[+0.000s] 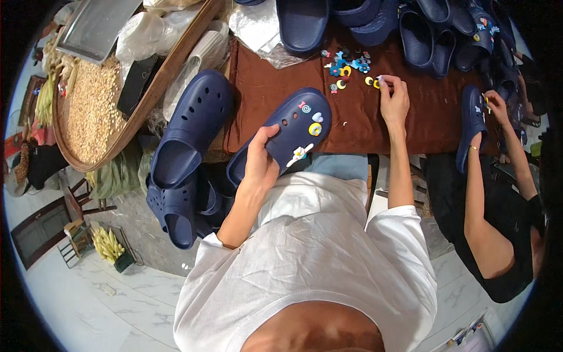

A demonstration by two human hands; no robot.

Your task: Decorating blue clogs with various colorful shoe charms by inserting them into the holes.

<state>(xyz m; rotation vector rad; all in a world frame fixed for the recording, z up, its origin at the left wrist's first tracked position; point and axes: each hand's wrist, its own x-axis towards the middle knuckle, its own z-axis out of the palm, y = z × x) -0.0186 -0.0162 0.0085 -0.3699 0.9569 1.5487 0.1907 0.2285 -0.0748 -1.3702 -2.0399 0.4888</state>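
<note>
My left hand (260, 158) grips a navy clog (287, 138) by its side, thumb on the upper near the open holes. Several shoe charms sit in its holes: a pink-and-teal candy, a lavender heart (317, 117), a yellow ring (315, 129) and a white flower piece (299, 154). Over the brown cloth (352, 126), my right hand (394, 100) pinches a small pale shoe charm at its fingertips; its exact shape is hard to make out. Just left of that hand lies a loose pile of charms (346, 63) in blue, yellow, black and white.
More navy clogs (196, 117) are stacked left of my left arm, others (419, 38) along the far edge. A wooden-rimmed tray of corn kernels (94, 111) and plastic bags (146, 38) occupy the far left. At right, a co-worker's hands (498, 108) work on another navy clog (471, 126).
</note>
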